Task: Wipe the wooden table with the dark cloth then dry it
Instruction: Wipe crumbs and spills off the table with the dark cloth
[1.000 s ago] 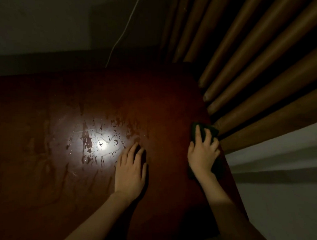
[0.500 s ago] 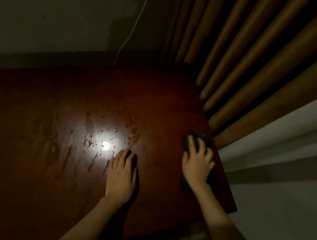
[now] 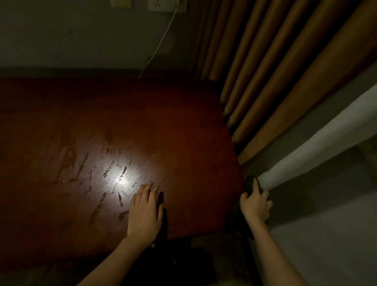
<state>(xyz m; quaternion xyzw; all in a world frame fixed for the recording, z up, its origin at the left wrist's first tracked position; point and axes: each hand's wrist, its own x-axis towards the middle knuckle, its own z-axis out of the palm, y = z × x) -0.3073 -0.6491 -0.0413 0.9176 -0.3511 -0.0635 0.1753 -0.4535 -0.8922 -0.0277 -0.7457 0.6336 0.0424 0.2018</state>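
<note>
Dim room, single bright glare spot on the reddish-brown glossy wooden tabletop (image 3: 111, 123), with wet streaks and droplets scattered around that glare. Left hand (image 3: 145, 212) flat on the tabletop just right of the glare, palm down, fingers straight and together, nothing held. Right hand (image 3: 255, 204) at the tabletop's right edge, near its front right corner, fingers curled over the dark crumpled cloth (image 3: 250, 184); cloth showing above the knuckles and sitting at or just past the edge, exact contact with the wood not discernible in the low light. Tan pleated curtain (image 3: 271, 81) hanging along the tabletop's right side, folds reaching down beside the edge. White fabric strip (image 3: 324, 147) running diagonally beyond the curtain, its lower end beside the right hand. White wall socket (image 3: 167, 2) above the tabletop's far edge, thin white cable (image 3: 163, 39) dropping from it toward that edge.
</note>
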